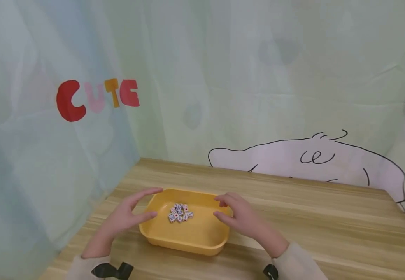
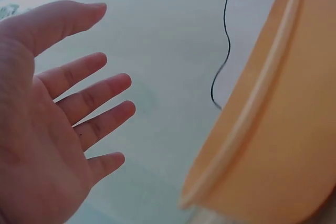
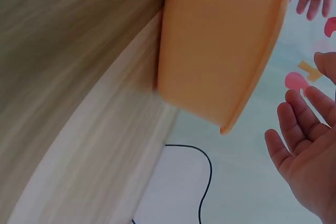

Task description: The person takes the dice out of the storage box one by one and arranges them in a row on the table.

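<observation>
Yellow tray [image 1: 191, 233] between two spread hands [image 1: 125, 214] [image 1: 241, 216] holds dice [image 1: 179, 213], some partly hidden.

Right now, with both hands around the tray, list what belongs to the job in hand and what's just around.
Likely part of the job:
white dice, clustered in the yellow tray
yellow tray, between left grip and right grip

Just around:
CUTE lettering
cartoon drawing
backdrop
wooden table, merely support

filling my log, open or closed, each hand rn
Left hand: open, empty, at the yellow tray's left end.
Right hand: open, empty, at its right end.
</observation>
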{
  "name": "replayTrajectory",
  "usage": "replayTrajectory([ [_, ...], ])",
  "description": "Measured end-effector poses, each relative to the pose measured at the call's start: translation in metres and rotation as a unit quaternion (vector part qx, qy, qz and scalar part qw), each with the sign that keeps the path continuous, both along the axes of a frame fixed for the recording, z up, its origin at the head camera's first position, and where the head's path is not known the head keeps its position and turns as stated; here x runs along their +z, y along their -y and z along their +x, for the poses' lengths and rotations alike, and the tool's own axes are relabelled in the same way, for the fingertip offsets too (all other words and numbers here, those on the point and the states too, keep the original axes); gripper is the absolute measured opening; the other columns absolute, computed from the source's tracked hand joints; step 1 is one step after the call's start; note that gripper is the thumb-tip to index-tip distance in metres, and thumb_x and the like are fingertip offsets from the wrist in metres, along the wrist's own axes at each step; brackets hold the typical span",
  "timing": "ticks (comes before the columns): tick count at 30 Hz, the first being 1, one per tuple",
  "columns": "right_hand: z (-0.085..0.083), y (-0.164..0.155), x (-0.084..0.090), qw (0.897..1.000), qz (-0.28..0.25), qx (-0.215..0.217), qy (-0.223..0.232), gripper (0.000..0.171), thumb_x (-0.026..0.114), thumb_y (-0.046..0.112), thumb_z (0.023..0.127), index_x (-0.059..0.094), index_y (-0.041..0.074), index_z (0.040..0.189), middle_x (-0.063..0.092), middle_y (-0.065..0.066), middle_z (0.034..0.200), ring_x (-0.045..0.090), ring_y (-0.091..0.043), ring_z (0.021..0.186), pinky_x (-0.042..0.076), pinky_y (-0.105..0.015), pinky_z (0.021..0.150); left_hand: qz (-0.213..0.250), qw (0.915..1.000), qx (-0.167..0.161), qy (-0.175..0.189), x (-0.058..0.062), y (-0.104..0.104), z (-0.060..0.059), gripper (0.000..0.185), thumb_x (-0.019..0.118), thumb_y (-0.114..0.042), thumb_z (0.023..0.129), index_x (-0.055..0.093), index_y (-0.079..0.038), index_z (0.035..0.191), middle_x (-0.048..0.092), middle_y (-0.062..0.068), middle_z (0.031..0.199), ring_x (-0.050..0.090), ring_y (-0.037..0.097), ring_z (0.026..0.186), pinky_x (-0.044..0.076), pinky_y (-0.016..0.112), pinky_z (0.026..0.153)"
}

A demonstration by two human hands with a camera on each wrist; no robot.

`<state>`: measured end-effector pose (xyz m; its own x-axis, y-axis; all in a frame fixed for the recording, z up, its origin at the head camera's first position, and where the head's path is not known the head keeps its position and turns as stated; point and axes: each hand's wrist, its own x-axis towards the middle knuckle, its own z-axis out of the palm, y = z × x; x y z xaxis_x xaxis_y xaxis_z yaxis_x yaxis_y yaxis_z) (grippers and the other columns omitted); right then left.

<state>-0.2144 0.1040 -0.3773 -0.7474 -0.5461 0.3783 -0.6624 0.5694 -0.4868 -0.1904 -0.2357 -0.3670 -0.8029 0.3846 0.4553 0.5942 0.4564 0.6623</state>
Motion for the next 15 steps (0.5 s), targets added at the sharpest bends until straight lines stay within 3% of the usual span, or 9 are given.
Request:
replayTrajectory([
  [3,-0.009,0.016,0.0,0.999,0.005,0.006,0.039,0.038,0.065,0.03,0.092,0.062,0.007,0.122,0.061,0.001,0.096,0.056,-0.017,0.091,0.05,-0.033,0.08,0.009,0.9995,0.014,0.027,-0.007,0.012,-0.006,0.05,0.07,-0.006,0.085,0.055,-0.004,0.132,0.055,0.019,0.135,0.043,0.004,0.128,0.027,0.067,0.103],
  [8,-0.023,0.042,-0.003,0.994,0.001,0.021,0.106,0.038,0.065,0.028,0.091,0.063,0.005,0.122,0.062,0.001,0.09,0.055,-0.014,0.085,0.049,-0.028,0.073,0.016,0.9956,0.048,0.079,-0.023,0.028,-0.013,0.049,0.067,-0.011,0.088,0.053,-0.001,0.134,0.051,0.022,0.138,0.039,0.041,0.132,0.024,0.07,0.103],
  [15,-0.035,0.062,-0.009,0.987,0.0,0.023,0.161,0.032,0.068,0.021,0.089,0.065,0.001,0.114,0.056,0.003,0.079,0.049,-0.01,0.071,0.043,-0.023,0.062,0.035,0.9908,0.05,0.121,-0.038,0.039,-0.02,0.048,0.061,-0.012,0.092,0.049,0.003,0.136,0.05,0.022,0.139,0.038,0.033,0.134,0.022,0.063,0.108],
])
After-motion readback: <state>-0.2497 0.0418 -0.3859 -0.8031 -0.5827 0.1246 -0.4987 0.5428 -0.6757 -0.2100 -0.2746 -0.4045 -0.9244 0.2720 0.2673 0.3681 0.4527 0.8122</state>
